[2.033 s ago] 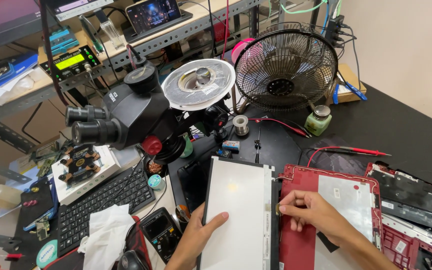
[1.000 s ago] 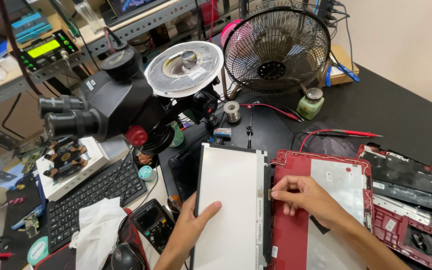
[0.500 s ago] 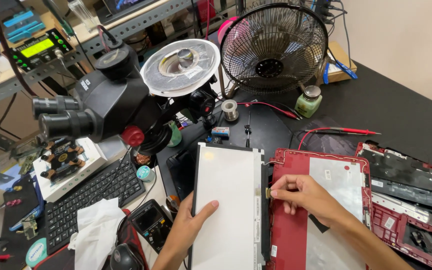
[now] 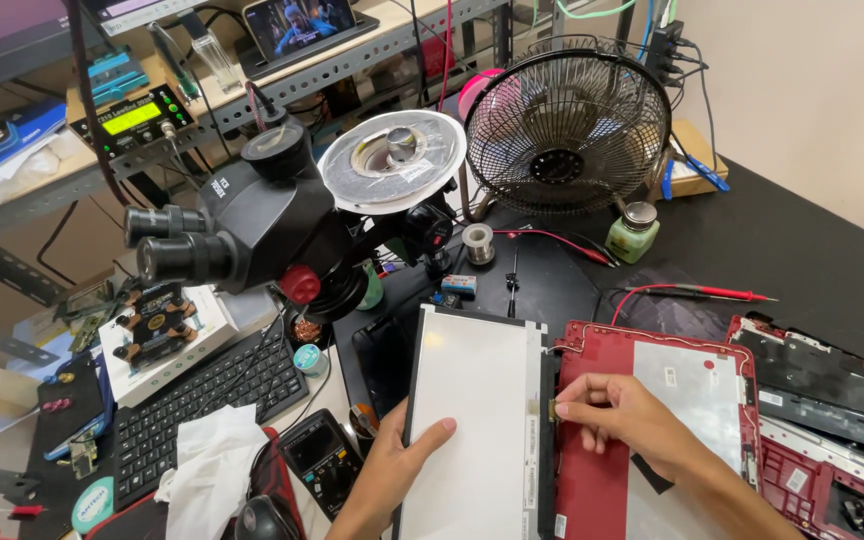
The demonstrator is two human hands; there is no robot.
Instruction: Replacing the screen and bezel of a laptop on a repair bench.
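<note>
The left hand lies flat on the lower left of the panel, fingers spread loosely, thumb stretched across the pale face; it presses rather than grips. The right hand rests on the red lid, thumb and forefinger pressed together on a small connector at the panel's right edge.

The panel lies face down on the black bench, between the two hands, just left of the lid and touching it along the dark strip between them. Its long axis runs from the person outward, tilted a little to the right at the far end; the near short end runs out of view at the bottom.

Left of the panel sit a multimeter, a crumpled tissue and a black keyboard. Right of the lid lie dark laptop parts. Beyond the panel's far end a red probe lead crosses the bench. Farther back stand a black microscope with a white ring light, a solder spool, a green jar and a round fan. Shelves close the rear.
</note>
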